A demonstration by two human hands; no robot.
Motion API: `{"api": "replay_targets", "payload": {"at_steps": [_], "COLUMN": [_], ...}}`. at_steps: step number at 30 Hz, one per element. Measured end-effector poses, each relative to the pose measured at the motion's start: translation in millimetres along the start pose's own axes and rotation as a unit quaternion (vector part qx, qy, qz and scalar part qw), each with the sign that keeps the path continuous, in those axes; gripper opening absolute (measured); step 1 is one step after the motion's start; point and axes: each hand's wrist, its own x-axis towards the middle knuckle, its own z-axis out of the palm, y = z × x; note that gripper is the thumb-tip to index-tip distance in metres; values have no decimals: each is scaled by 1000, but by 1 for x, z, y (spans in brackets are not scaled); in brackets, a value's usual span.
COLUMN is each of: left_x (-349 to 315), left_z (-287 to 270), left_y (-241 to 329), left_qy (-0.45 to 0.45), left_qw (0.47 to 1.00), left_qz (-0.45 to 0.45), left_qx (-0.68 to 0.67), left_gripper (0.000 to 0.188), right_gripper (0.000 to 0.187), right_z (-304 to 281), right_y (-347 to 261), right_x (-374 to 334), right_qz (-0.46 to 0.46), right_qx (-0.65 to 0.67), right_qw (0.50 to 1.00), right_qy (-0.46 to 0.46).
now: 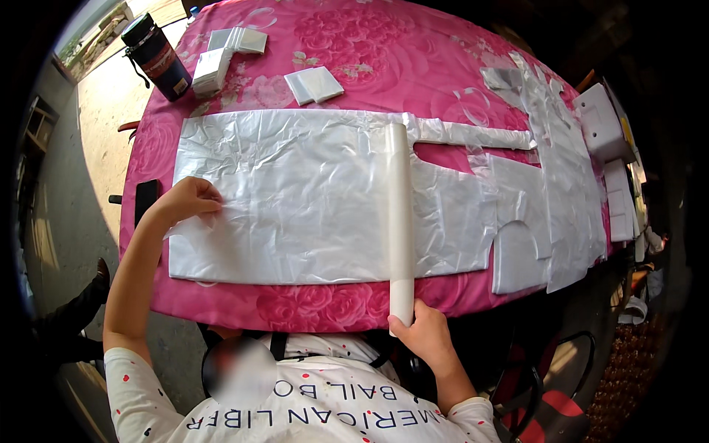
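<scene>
A stack of flat, whitish plastic vest-type bags (310, 199) lies across the table, its handle cut-outs toward the right. My right hand (425, 328) is closed round the near end of a long white tube (400, 214), which lies across the bags and points away from me. At the left end of the bags, my left hand (193, 199) is closed in a pinch on a thin, crumpled piece of plastic film (198, 227). That film looks like the lifted edge of the top bag. The fingertips partly hide it.
The table has a pink flowered cloth (347, 44). A dark lidded flask (156, 59) and small folded plastic packets (214, 68) stand at the far left. A black phone (146, 199) lies by the left edge. More plastic bags (569, 184) and white foam boxes (602, 122) are at the right.
</scene>
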Motion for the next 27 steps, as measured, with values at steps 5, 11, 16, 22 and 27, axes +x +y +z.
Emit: {"api": "replay_targets", "payload": {"at_steps": [5, 11, 16, 22, 27], "left_x": [-17, -2, 18, 22, 23], "left_z": [52, 202, 251, 255, 256], "left_y": [54, 127, 116, 109, 113], "left_qy": [302, 170, 193, 212, 215], "left_qw": [838, 872, 873, 855, 844], "left_qz": [183, 449, 415, 390, 405], "left_qx": [416, 93, 168, 267, 278], "left_gripper": [34, 50, 56, 59, 58], "right_gripper": [41, 41, 42, 56, 55], "right_z": [-2, -2, -6, -33, -58], "right_y": [3, 4, 5, 2, -23], "right_x": [0, 1, 1, 33, 142], "right_qz": [12, 11, 28, -23, -80], "right_qx": [12, 16, 34, -2, 62], "right_qw": [1000, 1000, 998, 989, 994], "right_qy": [-12, -18, -47, -143, -38]}}
